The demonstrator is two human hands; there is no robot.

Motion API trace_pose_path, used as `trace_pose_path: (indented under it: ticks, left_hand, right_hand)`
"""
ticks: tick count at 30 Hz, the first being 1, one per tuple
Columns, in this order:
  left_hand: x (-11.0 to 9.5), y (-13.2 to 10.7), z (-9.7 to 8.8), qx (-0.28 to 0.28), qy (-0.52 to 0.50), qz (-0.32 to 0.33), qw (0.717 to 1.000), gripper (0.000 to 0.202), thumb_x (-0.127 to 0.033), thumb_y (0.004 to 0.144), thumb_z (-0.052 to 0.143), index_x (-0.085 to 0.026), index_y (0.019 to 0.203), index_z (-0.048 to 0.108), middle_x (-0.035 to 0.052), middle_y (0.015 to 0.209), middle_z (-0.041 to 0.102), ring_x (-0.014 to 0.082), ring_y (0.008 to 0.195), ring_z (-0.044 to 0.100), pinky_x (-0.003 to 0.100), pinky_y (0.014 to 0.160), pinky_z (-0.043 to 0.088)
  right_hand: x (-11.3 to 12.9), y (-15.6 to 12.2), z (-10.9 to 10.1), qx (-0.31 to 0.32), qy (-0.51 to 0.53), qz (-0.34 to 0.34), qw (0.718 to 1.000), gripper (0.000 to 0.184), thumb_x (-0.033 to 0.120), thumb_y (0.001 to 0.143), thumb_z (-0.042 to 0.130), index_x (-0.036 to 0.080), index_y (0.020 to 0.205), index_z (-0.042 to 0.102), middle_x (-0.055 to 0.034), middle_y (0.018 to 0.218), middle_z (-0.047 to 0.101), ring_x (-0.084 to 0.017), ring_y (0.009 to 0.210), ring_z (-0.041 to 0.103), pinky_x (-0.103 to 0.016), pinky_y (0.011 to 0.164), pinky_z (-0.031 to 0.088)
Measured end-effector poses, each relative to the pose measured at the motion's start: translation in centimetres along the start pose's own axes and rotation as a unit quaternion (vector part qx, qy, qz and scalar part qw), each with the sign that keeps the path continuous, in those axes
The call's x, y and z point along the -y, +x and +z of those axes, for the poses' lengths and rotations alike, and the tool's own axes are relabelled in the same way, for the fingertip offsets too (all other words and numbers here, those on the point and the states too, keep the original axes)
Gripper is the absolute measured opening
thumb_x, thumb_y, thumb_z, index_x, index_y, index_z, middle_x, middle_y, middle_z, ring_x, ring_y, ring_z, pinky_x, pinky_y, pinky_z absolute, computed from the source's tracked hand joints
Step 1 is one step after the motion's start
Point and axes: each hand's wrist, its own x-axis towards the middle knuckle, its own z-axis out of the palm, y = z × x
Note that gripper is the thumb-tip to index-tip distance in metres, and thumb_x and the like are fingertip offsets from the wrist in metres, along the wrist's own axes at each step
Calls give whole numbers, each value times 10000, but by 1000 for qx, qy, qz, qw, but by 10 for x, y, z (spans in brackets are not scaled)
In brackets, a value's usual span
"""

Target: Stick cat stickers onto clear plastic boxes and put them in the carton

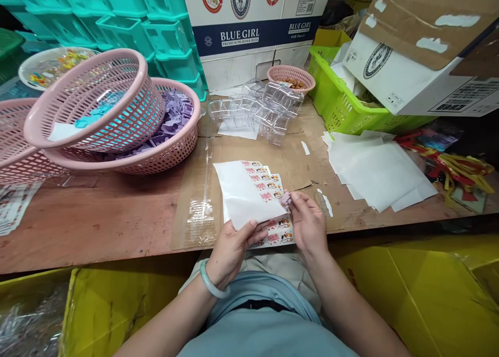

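Observation:
My left hand (237, 242), with a pale green bangle at the wrist, pinches the lower edge of a sticker sheet (249, 190). The sheet is mostly bare white backing, with a column of cat stickers along its right side. Below it lies a further sheet of cat stickers (286, 237), partly covered. At the sheet's right edge, the thumb and fingertips of my right hand (310, 222) are closed on a small pinkish-purple sticker (286, 200). Whether that sticker still touches the sheet I cannot tell.
Flattened cardboard (202, 190) covers the table's middle. Pink baskets stand at left, one with purple pieces (177, 113). Clear plastic boxes (268, 107) lie behind the sheets, near a small pink basket (292, 76). White papers (378, 170) and a green crate (346, 107) are at right.

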Motion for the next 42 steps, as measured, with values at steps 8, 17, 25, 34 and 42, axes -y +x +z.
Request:
trace_pose_path:
  ticks: [8,17,25,34,42]
  left_hand:
    - [-3,-36,-32,-106,146,85,980,813,-309,712,771,-294,1408,349,113,1459,423,267,1231,528,366,977,476]
    - [-30,5,2,9,96,97,991,365,-504,818,609,-181,952,715,117,1159,662,269,1115,579,364,940,460]
    - [-40,57,15,-6,37,92,995,288,-418,757,713,-163,888,732,87,1012,695,179,923,621,273,790,497]
    - [-62,122,47,-11,95,90,991,477,-419,696,759,-174,1087,642,89,1063,652,153,865,619,262,736,487]
    - [-76,137,70,17,35,96,995,484,-393,725,742,-241,1155,579,83,1327,514,196,1158,521,266,839,469]
  right_hand:
    - [32,34,-8,-98,38,-121,987,153,302,772,709,179,830,640,-45,899,744,-186,875,714,-410,894,562]
    - [10,-13,37,222,-430,-549,682,423,58,816,585,255,1191,594,-53,1197,683,-248,1202,583,-519,1074,414]
    - [-2,12,33,160,-255,-193,934,525,352,815,680,221,1297,520,-131,1262,625,-278,1146,615,-450,926,544]
    - [22,103,41,-36,-13,-107,993,275,384,788,695,184,953,604,-88,1048,709,-169,949,673,-286,781,538]
    - [13,150,89,-4,-162,-180,970,693,327,763,692,156,1318,312,-58,888,712,-181,864,671,-398,876,508]
